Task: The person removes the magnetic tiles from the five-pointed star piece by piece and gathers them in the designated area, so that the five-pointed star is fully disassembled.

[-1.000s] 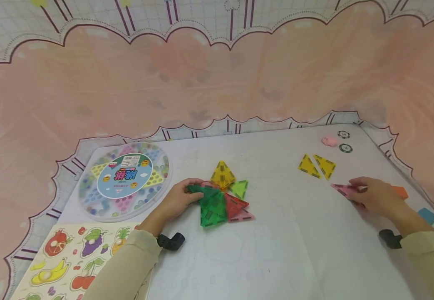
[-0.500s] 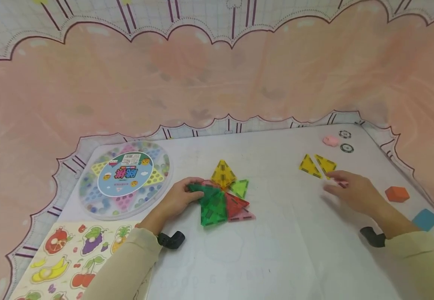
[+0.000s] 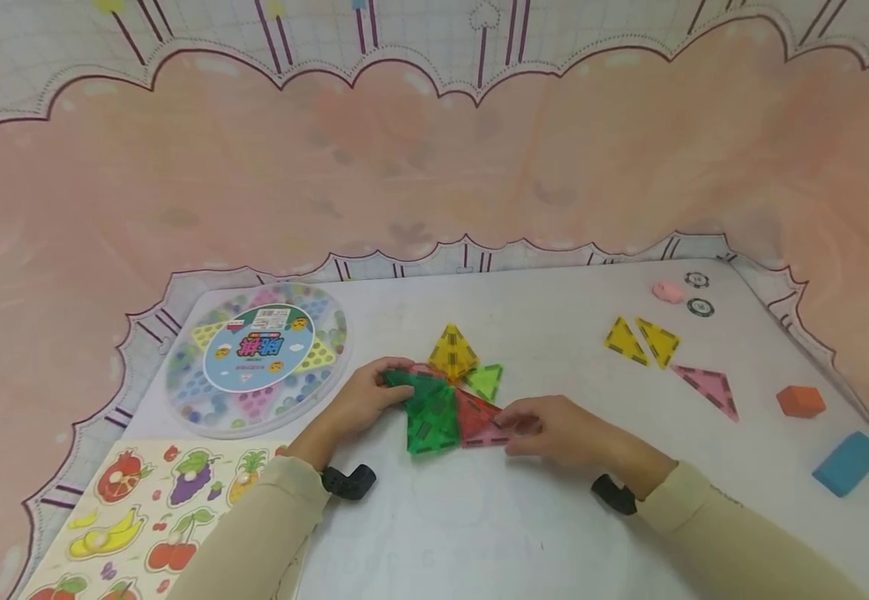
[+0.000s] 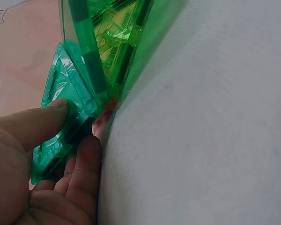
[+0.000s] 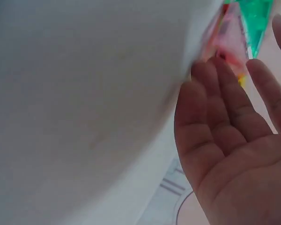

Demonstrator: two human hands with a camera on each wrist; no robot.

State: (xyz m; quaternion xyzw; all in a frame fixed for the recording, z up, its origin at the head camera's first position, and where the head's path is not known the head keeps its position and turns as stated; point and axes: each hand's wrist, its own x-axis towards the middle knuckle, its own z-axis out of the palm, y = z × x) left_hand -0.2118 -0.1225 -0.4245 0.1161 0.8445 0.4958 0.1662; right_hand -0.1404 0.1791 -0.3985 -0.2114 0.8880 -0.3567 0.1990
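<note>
My left hand [image 3: 359,400] pinches a dark green triangular magnetic tile [image 4: 68,79], thumb on one face and fingers beneath. It belongs to a cluster on the white table, beside a brighter green tile [image 3: 432,429]. A yellow peaked piece [image 3: 452,352], a lime green triangle [image 3: 486,381] and a red tile [image 3: 475,415] are also in that cluster. My right hand [image 3: 565,429] is at the cluster's right edge, nearest the red and pink tiles; its fingers are loosely bent and nothing shows in them. Whether the fingertips touch the tiles cannot be told.
Two yellow triangles [image 3: 657,340] and a pink triangle [image 3: 710,389] lie to the right. Beyond are an orange block [image 3: 801,402], a blue block [image 3: 849,464], a pink figure [image 3: 667,291] and two chips [image 3: 700,307]. A round marble game [image 3: 187,367] and fruit board [image 3: 134,492] are left.
My right hand has set the pink triangle down near the two yellow ones and moved left to the cluster. My left hand keeps its hold on the green tile.
</note>
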